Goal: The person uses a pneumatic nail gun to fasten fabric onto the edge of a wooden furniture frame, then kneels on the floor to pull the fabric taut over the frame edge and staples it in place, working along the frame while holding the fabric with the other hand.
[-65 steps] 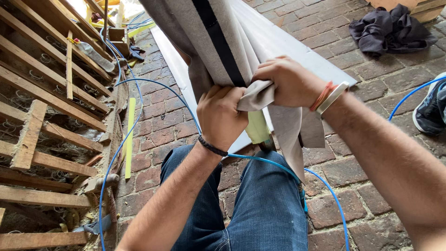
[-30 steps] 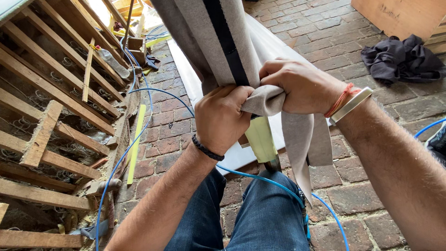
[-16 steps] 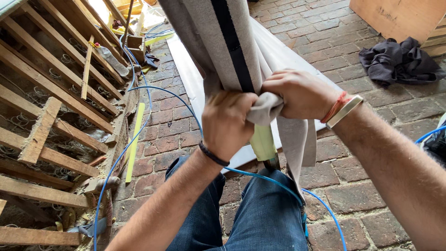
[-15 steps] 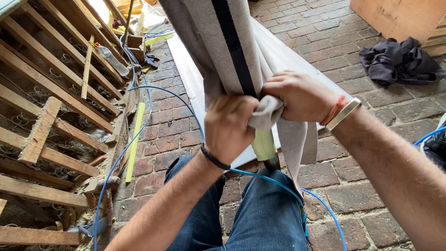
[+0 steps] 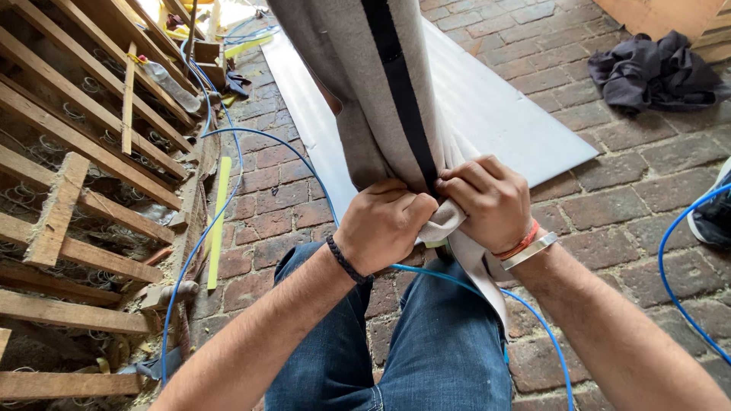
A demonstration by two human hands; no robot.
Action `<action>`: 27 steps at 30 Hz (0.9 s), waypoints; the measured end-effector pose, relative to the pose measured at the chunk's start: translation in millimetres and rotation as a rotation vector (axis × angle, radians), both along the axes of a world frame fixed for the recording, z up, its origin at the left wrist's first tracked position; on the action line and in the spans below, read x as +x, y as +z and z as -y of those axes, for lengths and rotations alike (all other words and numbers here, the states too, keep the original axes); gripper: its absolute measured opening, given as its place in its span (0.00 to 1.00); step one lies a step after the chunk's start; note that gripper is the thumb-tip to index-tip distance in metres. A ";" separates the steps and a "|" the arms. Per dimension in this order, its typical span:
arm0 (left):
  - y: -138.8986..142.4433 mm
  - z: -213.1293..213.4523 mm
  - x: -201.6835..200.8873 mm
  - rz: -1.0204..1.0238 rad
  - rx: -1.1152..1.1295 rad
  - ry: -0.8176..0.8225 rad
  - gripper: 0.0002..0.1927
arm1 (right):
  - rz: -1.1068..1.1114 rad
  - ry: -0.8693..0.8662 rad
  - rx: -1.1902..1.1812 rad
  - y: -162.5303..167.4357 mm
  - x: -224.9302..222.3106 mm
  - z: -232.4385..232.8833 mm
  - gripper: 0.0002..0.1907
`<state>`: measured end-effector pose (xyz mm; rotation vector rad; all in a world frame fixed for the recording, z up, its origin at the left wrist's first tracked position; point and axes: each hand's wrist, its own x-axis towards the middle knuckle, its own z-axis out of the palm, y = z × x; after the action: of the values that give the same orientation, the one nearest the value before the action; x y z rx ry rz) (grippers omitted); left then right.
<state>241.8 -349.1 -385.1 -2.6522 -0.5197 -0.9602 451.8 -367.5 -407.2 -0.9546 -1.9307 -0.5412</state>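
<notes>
Grey fabric (image 5: 358, 84) with a black stripe down its middle hangs from above the top edge of the view, so its upper part is cut off; its lower end is bunched at centre, just above the person's knees in blue jeans (image 5: 426, 342). Both hands are closed tight on it: the left hand (image 5: 383, 224) is a fist around the gathered cloth, and the right hand (image 5: 487, 199), touching it knuckle to knuckle, pinches the folds beside the stripe. What the fabric covers is hidden, and a yellow-green piece under the hands is too buried to make out. A loose tail of cloth drops below the right wrist, which wears an orange band and a silver one; the left wrist has a dark braided band.

A blue hose (image 5: 228, 175) loops from far left across the brick floor (image 5: 609, 205), passes behind the hands and reappears by the right leg. A white flat sheet (image 5: 495, 114) lies on the bricks behind the fabric, partly hidden by it. To the left stands a bare wooden frame (image 5: 68, 190) with springs, beside a yellow-green strip (image 5: 218, 221). A dark crumpled garment (image 5: 655, 72) lies far right; a shoe at the right edge is cut off.
</notes>
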 end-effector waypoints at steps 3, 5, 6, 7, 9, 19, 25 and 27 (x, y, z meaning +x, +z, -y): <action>-2.5 1.2 -2.2 -0.030 0.008 -0.006 0.08 | -0.061 -0.060 0.008 -15.6 -8.1 3.5 0.10; -4.1 3.8 -3.7 -0.060 -0.007 -0.008 0.09 | -0.132 -0.096 0.012 -27.2 -14.0 6.8 0.10; -4.5 4.6 -5.3 -0.049 0.025 -0.020 0.08 | -0.168 -0.115 0.013 -33.1 -17.0 9.3 0.10; -5.0 5.6 -7.0 -0.037 0.055 -0.035 0.08 | -0.199 -0.135 0.010 -39.2 -20.1 12.5 0.10; -5.4 5.3 -10.6 -0.050 0.086 -0.053 0.07 | -0.265 -0.172 0.006 -51.5 -28.9 18.3 0.12; -10.7 9.6 10.4 -0.084 0.161 0.091 0.08 | -0.618 -0.249 -0.003 -91.2 -31.0 35.9 0.12; -12.7 8.5 36.5 -0.050 0.204 0.262 0.04 | -0.391 -0.352 0.227 -43.8 35.8 12.4 0.09; -9.7 5.7 41.2 -0.003 0.084 0.260 0.04 | -0.526 -0.494 0.241 -16.3 42.3 -2.7 0.22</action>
<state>283.0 -354.8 -394.8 -2.4350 -0.7828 -0.8782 494.1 -364.8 -423.5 -1.2702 -1.1353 -0.7001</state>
